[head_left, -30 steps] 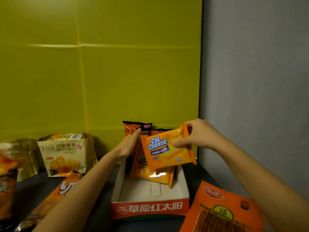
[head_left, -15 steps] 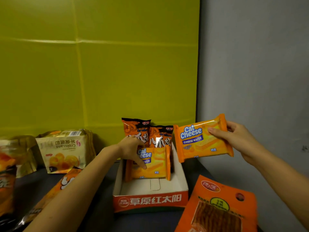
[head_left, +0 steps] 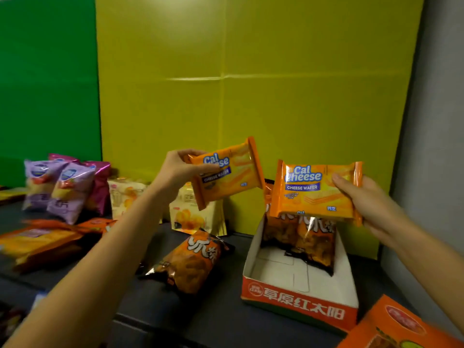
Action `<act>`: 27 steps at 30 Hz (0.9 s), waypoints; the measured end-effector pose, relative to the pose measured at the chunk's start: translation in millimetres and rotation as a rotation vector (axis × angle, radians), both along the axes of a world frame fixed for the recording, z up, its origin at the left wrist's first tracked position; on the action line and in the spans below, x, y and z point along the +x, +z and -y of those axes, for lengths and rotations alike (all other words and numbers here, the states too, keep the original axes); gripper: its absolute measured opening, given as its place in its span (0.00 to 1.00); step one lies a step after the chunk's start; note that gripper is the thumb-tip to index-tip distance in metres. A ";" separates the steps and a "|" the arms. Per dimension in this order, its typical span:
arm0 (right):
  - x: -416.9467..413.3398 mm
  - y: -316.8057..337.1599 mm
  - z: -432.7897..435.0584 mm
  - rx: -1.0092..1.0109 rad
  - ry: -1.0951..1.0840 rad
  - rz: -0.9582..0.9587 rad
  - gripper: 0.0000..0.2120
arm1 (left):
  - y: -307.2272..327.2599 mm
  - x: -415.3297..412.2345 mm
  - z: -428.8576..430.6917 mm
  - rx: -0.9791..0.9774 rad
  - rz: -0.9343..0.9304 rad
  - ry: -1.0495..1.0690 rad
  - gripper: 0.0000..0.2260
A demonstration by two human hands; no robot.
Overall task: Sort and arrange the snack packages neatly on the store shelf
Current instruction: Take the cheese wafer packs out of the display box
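My left hand [head_left: 180, 169] grips one orange Cal Cheese wafer pack [head_left: 233, 174] by its left end, held tilted in the air above the shelf. My right hand [head_left: 361, 199] holds a second Cal Cheese wafer pack [head_left: 313, 194] by its right side, above the back of the open display box [head_left: 298, 307]. Two dark orange snack bags [head_left: 301, 239] stand upright inside the box at its rear. Another dark orange bag [head_left: 193, 262] lies on the shelf left of the box.
Croissant bags [head_left: 190, 217] stand against the yellow back wall. Purple and pink bags [head_left: 65, 189] stand at the far left, with flat orange packs [head_left: 37, 242] in front of them. A large orange pack [head_left: 396, 327] lies at the bottom right. A grey wall bounds the right side.
My left hand has lifted the wafer pack out of the box and raised it to the left. My right hand keeps its pack up. The view has swung left, showing more of the shelf.
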State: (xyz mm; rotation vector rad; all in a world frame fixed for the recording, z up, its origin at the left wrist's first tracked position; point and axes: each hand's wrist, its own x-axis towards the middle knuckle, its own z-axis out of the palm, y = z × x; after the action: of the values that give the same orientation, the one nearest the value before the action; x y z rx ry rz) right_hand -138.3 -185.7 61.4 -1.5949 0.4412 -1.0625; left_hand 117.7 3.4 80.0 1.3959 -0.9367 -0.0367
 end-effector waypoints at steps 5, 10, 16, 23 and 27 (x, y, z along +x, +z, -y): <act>79.7 -5.3 -39.2 -0.009 0.181 -0.054 0.06 | -14.9 46.8 -112.8 -0.100 -0.161 0.244 0.18; 158.9 -12.0 -96.9 -0.015 0.314 -0.115 0.04 | -35.2 79.4 -234.8 -0.126 -0.222 0.472 0.12; 258.9 -19.2 -200.8 -0.044 0.450 -0.160 0.06 | -57.2 108.5 -374.3 -0.092 -0.218 0.664 0.12; 386.8 -41.0 -350.1 0.019 0.548 -0.143 0.13 | -84.6 159.8 -539.0 -0.070 -0.282 0.828 0.19; 448.9 -44.5 -425.5 0.072 0.590 -0.156 0.18 | -86.8 190.9 -604.8 -0.137 -0.301 0.886 0.20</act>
State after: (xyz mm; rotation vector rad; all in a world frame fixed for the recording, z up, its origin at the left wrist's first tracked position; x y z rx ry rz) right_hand 310.7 239.8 16.9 -1.6067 0.0913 -0.4722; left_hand 308.6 608.2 -6.8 1.5165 -0.0223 0.4623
